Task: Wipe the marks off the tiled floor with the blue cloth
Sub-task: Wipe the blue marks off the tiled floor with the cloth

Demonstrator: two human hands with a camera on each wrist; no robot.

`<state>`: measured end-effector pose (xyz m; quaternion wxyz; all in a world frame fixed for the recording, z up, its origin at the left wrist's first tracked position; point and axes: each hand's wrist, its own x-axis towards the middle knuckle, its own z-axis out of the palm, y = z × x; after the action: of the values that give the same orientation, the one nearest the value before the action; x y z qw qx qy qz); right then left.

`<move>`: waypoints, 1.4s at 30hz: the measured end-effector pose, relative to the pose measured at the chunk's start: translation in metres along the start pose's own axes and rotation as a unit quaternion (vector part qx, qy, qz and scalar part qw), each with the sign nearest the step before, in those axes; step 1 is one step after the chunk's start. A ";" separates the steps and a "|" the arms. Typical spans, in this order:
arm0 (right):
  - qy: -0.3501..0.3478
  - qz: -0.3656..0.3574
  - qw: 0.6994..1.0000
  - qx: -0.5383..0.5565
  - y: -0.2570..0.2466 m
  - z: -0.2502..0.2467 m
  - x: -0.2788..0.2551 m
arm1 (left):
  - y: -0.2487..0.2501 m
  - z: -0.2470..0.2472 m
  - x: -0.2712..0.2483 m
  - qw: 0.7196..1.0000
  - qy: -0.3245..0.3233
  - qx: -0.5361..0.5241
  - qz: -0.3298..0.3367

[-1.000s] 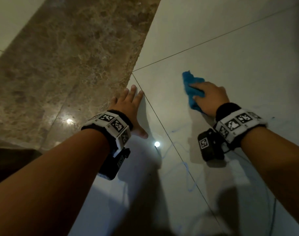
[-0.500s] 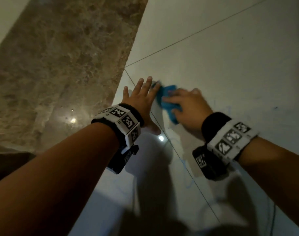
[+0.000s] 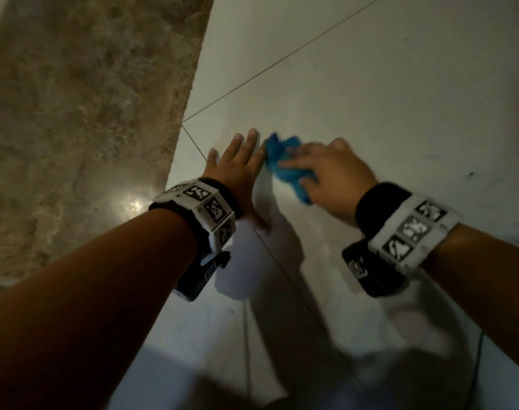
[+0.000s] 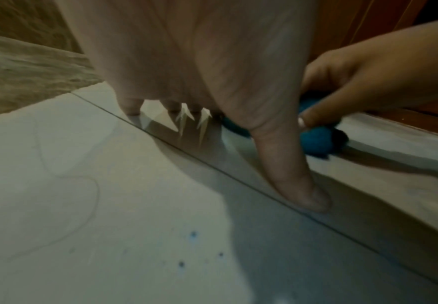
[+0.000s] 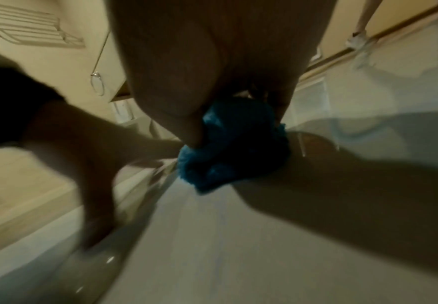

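1. Right hand (image 3: 329, 176) grip clamped on the bunched blue cloth (image 3: 284, 165), pressing it to the tiled floor (image 3: 370, 99).
2. Left hand (image 3: 237, 170) flat on the floor, fingers spread, holding nothing, touching the cloth's left edge.
3. Blue marks (image 4: 193, 234) lie nearer the body, below the left wrist; likely the wipe should pull back that way.

A home bathroom, likely: glossy pale floor tiles (image 3: 370, 99), brown marble strip (image 3: 89, 113), wire wall rack (image 5: 28, 28).
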<state>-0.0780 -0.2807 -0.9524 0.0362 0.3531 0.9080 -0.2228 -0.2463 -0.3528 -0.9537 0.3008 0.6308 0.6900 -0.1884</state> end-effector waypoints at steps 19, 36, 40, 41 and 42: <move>0.048 0.020 0.998 0.022 0.007 0.020 -0.017 | 0.005 -0.007 0.003 0.998 -0.046 -0.033 -0.017; -0.031 -0.002 0.999 0.014 0.028 0.016 -0.054 | 0.006 -0.009 0.006 0.998 -0.055 -0.033 -0.012; 0.015 0.117 0.992 0.033 0.044 0.002 -0.039 | 0.003 -0.009 0.006 0.998 -0.057 -0.036 -0.008; 0.024 0.135 0.990 0.030 0.044 0.002 -0.038 | 0.003 -0.009 0.006 0.998 -0.056 -0.033 -0.010; 0.025 0.136 0.990 0.019 0.040 0.002 -0.039 | 0.004 -0.009 0.006 0.998 -0.054 -0.030 -0.014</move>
<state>-0.0223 -0.2801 -0.9611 0.0368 0.4793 0.8479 -0.2237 -0.2437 -0.3419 -0.9509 0.3534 0.6009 0.6868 -0.2058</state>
